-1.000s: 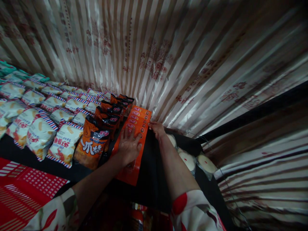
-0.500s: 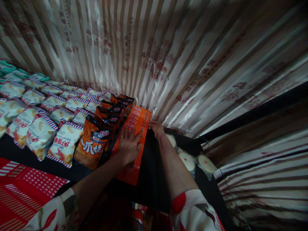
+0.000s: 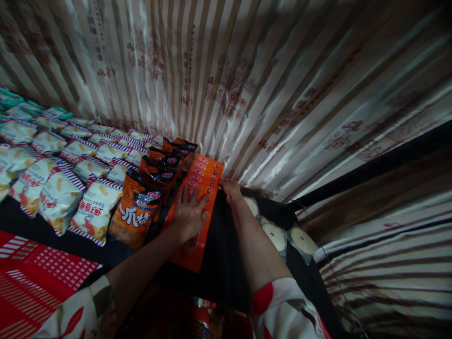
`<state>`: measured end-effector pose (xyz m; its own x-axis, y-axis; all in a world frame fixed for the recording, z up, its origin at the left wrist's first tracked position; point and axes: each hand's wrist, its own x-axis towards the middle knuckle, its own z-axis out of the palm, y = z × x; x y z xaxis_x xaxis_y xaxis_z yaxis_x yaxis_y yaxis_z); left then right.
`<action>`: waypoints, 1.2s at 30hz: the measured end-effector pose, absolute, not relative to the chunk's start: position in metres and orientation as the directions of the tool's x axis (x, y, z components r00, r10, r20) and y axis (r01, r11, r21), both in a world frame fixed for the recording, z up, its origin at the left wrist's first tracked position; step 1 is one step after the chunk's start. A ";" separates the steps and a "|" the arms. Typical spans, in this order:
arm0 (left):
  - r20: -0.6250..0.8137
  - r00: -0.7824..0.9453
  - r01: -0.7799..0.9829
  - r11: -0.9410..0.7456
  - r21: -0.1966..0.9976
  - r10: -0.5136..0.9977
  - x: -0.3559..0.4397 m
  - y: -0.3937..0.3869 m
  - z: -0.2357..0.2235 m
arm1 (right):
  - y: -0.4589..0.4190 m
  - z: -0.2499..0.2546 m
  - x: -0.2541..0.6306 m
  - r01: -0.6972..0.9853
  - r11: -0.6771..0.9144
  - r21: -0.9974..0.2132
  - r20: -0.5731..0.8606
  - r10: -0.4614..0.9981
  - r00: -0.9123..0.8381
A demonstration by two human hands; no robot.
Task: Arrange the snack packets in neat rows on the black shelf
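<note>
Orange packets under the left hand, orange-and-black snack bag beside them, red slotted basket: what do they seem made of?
Orange packets: probably smooth printed film, lying flat with crisp edges; coated paper isn't ruled out. Orange-and-black snack bag: shiny plastic or foil film, judging by creases and highlights. Red slotted basket: likely moulded plastic, from its uniform colour and regular openings; finish unclear in dim light.

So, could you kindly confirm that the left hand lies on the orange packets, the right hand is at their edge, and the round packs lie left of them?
Not quite: the head view shows the round packs right of the orange packets. The left hand does lie on these, the right hand at their edge.
</note>
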<state>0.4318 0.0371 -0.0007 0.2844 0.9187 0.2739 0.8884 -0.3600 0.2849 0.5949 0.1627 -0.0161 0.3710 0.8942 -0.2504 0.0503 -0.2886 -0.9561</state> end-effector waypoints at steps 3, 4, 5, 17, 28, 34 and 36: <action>0.253 0.274 0.893 -0.343 0.290 0.928 0.432 0.037 -0.001 | 0.159 -0.011 0.593 0.039 -0.295 -0.955 -0.260 0.891 0.372; 0.245 0.268 0.896 -0.334 0.293 0.932 0.432 0.037 -0.001 | 0.157 -0.008 0.593 0.035 -0.298 -0.954 -0.264 0.890 0.372; 0.239 0.262 0.898 -0.327 0.295 0.935 0.433 0.037 -0.002 | 0.155 -0.006 0.593 0.030 -0.299 -0.954 -0.267 0.889 0.372; 0.180 0.263 0.895 -0.310 0.320 0.948 0.433 0.036 0.003 | 0.153 -0.001 0.591 -0.009 -0.298 -0.954 -0.278 0.879 0.387; 0.233 0.277 0.896 -0.338 0.288 0.932 0.435 0.041 0.001 | 0.154 -0.010 0.598 0.000 -0.250 -0.968 -0.232 0.897 0.376; 0.206 0.276 0.900 -0.327 0.287 0.939 0.448 0.076 0.015 | 0.157 -0.015 0.601 0.040 -0.255 -0.966 -0.221 0.897 0.382; 0.170 0.273 0.904 -0.312 0.293 0.947 0.454 0.093 0.021 | 0.159 -0.018 0.603 0.056 -0.262 -0.964 -0.221 0.897 0.383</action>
<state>0.4540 0.0927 0.0210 0.2725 0.9471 0.1697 0.9038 -0.3125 0.2925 0.6026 0.1589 -0.0176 0.3831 0.8969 -0.2211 0.0562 -0.2615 -0.9636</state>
